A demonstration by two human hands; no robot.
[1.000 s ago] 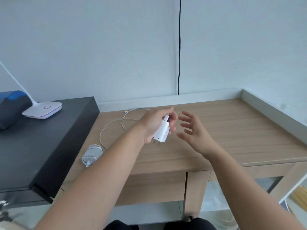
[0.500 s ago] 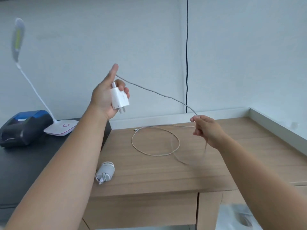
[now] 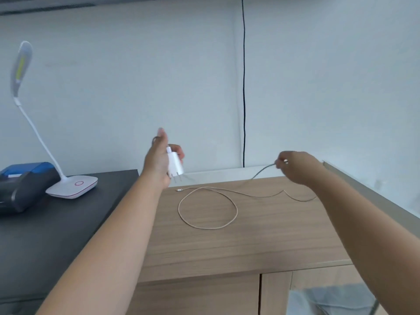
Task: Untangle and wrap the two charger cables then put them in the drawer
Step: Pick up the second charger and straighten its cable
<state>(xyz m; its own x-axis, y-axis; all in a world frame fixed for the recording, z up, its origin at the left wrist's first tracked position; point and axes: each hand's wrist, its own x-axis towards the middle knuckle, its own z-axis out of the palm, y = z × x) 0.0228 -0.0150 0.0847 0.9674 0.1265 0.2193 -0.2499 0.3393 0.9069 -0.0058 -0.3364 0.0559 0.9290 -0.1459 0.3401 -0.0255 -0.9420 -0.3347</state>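
Since half a second ago, both hands have dropped and drawn wider apart, and the wrapped charger that lay near the desk's front edge is out of view. Now the left hand (image 3: 159, 159) grips the white plug (image 3: 174, 164) between thumb and curled fingers, prongs pointing down, with the forefinger raised above it. Off to its right, the right hand (image 3: 295, 167) pinches the cable (image 3: 208, 227) between fingertips (image 3: 280, 164) closed on it; from that pinch a blurred stretch slants down and leftward to the wooden desk (image 3: 227, 251). Below and between the two hands the rest lies slack, one open loop with the small connector end (image 3: 179, 190) nearest the left hand's fingers and a wavy run passing under the right wrist. The cable is thin, pale and limp. Its long run lies side to side, so wrapping probably means the right hand feeding it toward the plug. Whether it joins the plug cannot be made out.
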